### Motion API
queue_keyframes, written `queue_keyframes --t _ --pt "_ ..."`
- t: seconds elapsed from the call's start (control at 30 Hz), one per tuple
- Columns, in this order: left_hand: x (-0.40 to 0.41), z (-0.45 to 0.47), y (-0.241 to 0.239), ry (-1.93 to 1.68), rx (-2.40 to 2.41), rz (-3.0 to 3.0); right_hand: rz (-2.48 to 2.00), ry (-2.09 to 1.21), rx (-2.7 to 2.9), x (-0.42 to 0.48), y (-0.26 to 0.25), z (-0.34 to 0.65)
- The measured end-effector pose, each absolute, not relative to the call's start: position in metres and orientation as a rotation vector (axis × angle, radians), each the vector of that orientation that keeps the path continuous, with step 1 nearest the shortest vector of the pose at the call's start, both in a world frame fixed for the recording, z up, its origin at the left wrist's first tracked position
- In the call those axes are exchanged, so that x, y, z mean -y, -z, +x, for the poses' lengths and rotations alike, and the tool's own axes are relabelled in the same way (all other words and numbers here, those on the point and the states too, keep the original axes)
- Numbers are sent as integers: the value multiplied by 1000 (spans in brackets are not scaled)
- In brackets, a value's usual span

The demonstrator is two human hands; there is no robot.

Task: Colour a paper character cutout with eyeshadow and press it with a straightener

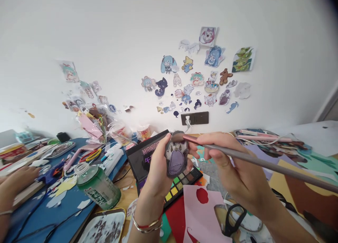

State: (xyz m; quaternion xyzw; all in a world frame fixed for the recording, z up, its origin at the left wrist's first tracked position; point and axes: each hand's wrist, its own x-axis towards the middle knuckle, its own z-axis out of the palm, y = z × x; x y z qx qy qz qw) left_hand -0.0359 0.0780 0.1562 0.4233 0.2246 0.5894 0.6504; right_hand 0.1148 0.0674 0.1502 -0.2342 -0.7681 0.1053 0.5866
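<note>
My left hand (155,162) is closed around a small grey-edged cut-out figure (177,158) with a purple oval on its front, held up above the table. Between the fingers of my right hand (232,158) is a long-handled brush (253,159) with a reddish metal collar. Its tip meets the upper part of the figure. Behind and below my left hand lies an open eyeshadow palette (175,191), its dark lid (139,158) raised and lettered "MIDNIGHT". Part of the palette is hidden by my hand and the figure.
A green bottle (99,186) stands on the left, near a tray with dark flakes (104,225). Pink paper (203,215) and black-handled scissors (235,218) lie in front. At far left is another person's hand (22,179). Paper figures cover the wall (118,31).
</note>
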Motion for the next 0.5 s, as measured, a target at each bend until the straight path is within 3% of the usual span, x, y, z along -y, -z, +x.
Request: queue_keyframes --t 0.5 --pt "-74 -40 -158 -1519 -500 1027 -422 176 1800 -66 -149 108"
